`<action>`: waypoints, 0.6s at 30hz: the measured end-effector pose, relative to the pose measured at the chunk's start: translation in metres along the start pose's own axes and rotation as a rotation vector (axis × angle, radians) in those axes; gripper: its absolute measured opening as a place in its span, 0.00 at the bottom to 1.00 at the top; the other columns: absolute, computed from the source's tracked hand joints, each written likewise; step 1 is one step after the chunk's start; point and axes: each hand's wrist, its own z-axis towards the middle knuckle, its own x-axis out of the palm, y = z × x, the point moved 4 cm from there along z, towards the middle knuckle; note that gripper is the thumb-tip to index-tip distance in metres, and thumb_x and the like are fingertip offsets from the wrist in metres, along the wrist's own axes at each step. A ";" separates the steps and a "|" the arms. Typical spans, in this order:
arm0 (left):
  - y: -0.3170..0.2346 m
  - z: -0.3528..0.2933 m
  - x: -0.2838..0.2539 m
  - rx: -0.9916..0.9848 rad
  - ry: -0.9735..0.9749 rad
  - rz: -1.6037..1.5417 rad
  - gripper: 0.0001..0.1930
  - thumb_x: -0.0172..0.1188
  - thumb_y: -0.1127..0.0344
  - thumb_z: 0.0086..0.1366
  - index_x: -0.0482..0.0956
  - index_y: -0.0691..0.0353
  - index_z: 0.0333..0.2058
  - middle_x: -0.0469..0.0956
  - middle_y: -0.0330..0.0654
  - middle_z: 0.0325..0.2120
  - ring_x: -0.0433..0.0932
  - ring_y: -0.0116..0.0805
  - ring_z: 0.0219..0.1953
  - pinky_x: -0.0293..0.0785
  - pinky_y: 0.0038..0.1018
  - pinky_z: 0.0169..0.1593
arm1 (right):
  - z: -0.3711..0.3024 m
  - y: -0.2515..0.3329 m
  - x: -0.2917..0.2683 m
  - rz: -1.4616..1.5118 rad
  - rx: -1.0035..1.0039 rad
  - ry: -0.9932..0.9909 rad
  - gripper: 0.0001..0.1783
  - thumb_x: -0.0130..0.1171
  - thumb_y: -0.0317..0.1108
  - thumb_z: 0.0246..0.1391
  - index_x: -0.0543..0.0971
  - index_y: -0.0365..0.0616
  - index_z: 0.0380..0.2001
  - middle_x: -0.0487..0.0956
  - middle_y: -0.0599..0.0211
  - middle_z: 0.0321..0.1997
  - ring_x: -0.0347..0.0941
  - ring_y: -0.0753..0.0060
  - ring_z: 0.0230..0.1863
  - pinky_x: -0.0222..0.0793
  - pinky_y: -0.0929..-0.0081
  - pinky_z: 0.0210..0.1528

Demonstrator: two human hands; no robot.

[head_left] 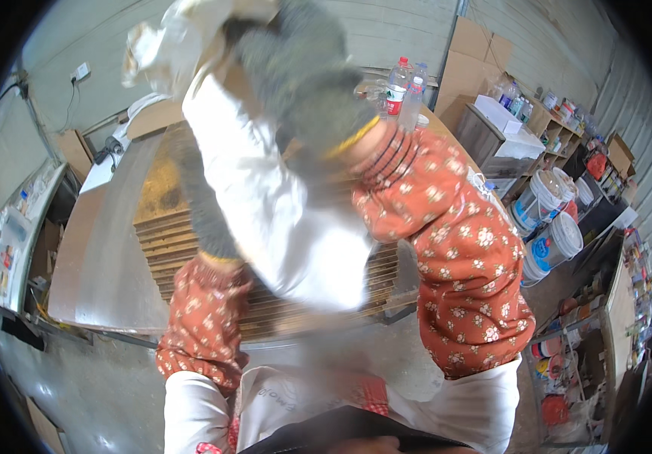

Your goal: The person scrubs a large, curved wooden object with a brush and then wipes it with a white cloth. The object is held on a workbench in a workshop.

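A long white cloth (254, 189), bunched at its far end and smeared by motion, hangs in front of me over a table. My right hand (296, 68), in a dark grey knitted glove with a yellow cuff edge, is raised high and closed on the bunched end. My left hand (203, 189), gloved alike, is lower, beside the cloth's left edge; its fingers are blurred and partly hidden. Beneath the cloth lies a stack of thin brown wooden boards (163, 227), their layered edges facing me. The cloth hides the middle of the stack.
The stack rests on a large table (95, 261). Plastic bottles (398, 87) stand at its far right. White buckets (564, 234) and cluttered shelves (568, 363) line the right side. A side bench (27, 219) holds things at the left. Cardboard (473, 57) leans on the back wall.
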 end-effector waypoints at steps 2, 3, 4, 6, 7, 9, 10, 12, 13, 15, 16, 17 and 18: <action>-0.025 -0.022 -0.023 0.106 -0.048 0.507 0.26 0.50 0.60 0.76 0.62 0.65 0.67 0.70 0.49 0.62 0.72 0.38 0.60 0.71 0.32 0.62 | -0.017 0.005 0.012 0.177 0.011 0.064 0.17 0.63 0.39 0.60 0.79 0.42 0.49 0.83 0.57 0.45 0.81 0.62 0.45 0.76 0.64 0.49; -0.044 -0.028 -0.035 0.147 -0.077 0.793 0.24 0.50 0.63 0.76 0.64 0.66 0.65 0.72 0.48 0.60 0.73 0.36 0.59 0.71 0.31 0.62 | -0.023 0.002 0.013 0.184 -0.003 0.144 0.18 0.63 0.39 0.60 0.79 0.42 0.50 0.83 0.56 0.47 0.81 0.62 0.46 0.77 0.64 0.50; -0.062 -0.034 -0.045 0.187 -0.115 1.056 0.22 0.50 0.65 0.76 0.66 0.67 0.64 0.73 0.48 0.59 0.74 0.35 0.58 0.72 0.29 0.61 | -0.032 -0.002 0.009 0.256 -0.060 0.184 0.21 0.60 0.46 0.60 0.79 0.43 0.50 0.82 0.52 0.48 0.79 0.54 0.49 0.74 0.61 0.54; -0.091 -0.038 -0.068 0.236 -0.296 0.853 0.19 0.52 0.68 0.74 0.71 0.67 0.61 0.76 0.46 0.56 0.75 0.34 0.57 0.73 0.29 0.60 | -0.045 -0.022 0.002 0.255 -0.201 0.296 0.26 0.57 0.52 0.61 0.79 0.47 0.54 0.78 0.51 0.55 0.75 0.46 0.56 0.69 0.57 0.61; -0.108 -0.038 -0.075 0.263 -0.298 1.021 0.18 0.53 0.70 0.71 0.75 0.66 0.58 0.77 0.45 0.56 0.75 0.36 0.57 0.73 0.31 0.60 | -0.046 -0.038 -0.008 0.135 -0.363 0.264 0.24 0.56 0.51 0.62 0.79 0.49 0.55 0.77 0.53 0.58 0.74 0.48 0.58 0.69 0.57 0.61; -0.135 -0.034 -0.077 0.446 -0.293 1.687 0.17 0.56 0.69 0.67 0.79 0.64 0.53 0.78 0.48 0.54 0.77 0.43 0.56 0.73 0.33 0.60 | -0.056 -0.078 -0.017 -0.210 -0.497 0.272 0.21 0.53 0.48 0.64 0.78 0.53 0.56 0.73 0.57 0.63 0.72 0.51 0.60 0.69 0.57 0.60; -0.140 -0.034 -0.077 0.477 -0.373 1.961 0.18 0.58 0.66 0.65 0.81 0.63 0.52 0.79 0.51 0.52 0.78 0.47 0.54 0.73 0.34 0.59 | -0.061 -0.107 -0.015 -0.464 -0.376 0.347 0.20 0.51 0.47 0.65 0.78 0.55 0.56 0.72 0.59 0.64 0.71 0.52 0.61 0.69 0.56 0.60; -0.126 -0.036 -0.081 0.155 -0.590 1.919 0.21 0.61 0.62 0.63 0.80 0.62 0.53 0.78 0.54 0.53 0.77 0.49 0.55 0.71 0.34 0.60 | -0.084 -0.153 -0.012 -0.593 -0.273 0.430 0.19 0.48 0.45 0.67 0.77 0.53 0.56 0.73 0.59 0.63 0.70 0.55 0.62 0.68 0.56 0.60; -0.104 -0.039 -0.083 -0.159 -0.672 1.659 0.24 0.62 0.59 0.61 0.79 0.61 0.55 0.77 0.55 0.54 0.76 0.48 0.57 0.70 0.34 0.62 | -0.097 -0.174 -0.002 -0.650 -0.207 0.551 0.20 0.48 0.45 0.67 0.76 0.52 0.57 0.73 0.60 0.64 0.69 0.53 0.63 0.66 0.54 0.62; -0.051 -0.050 -0.030 -0.047 -0.497 2.369 0.29 0.60 0.50 0.64 0.76 0.61 0.58 0.76 0.58 0.56 0.75 0.51 0.58 0.69 0.43 0.61 | -0.123 -0.211 0.019 -0.763 -0.063 0.807 0.22 0.48 0.46 0.67 0.74 0.51 0.59 0.71 0.61 0.67 0.67 0.49 0.64 0.62 0.49 0.67; -0.030 -0.047 -0.003 0.122 -0.464 2.273 0.29 0.58 0.49 0.65 0.75 0.65 0.56 0.78 0.57 0.52 0.75 0.54 0.56 0.69 0.47 0.60 | -0.129 -0.221 0.022 -0.754 -0.139 0.765 0.23 0.49 0.47 0.66 0.74 0.51 0.59 0.70 0.61 0.68 0.66 0.49 0.66 0.61 0.50 0.67; -0.001 -0.048 0.022 0.095 -0.442 2.053 0.28 0.62 0.51 0.63 0.75 0.66 0.54 0.77 0.55 0.47 0.76 0.52 0.51 0.70 0.44 0.54 | -0.136 -0.228 0.026 -0.739 -0.212 0.752 0.24 0.49 0.48 0.65 0.73 0.50 0.60 0.68 0.60 0.69 0.65 0.50 0.67 0.61 0.51 0.67; 0.033 -0.049 0.049 0.042 -0.419 1.891 0.27 0.65 0.53 0.60 0.74 0.66 0.51 0.76 0.53 0.42 0.76 0.49 0.46 0.72 0.42 0.48 | -0.140 -0.229 0.029 -0.735 -0.341 0.669 0.26 0.50 0.49 0.64 0.73 0.49 0.60 0.67 0.59 0.70 0.64 0.51 0.69 0.61 0.52 0.68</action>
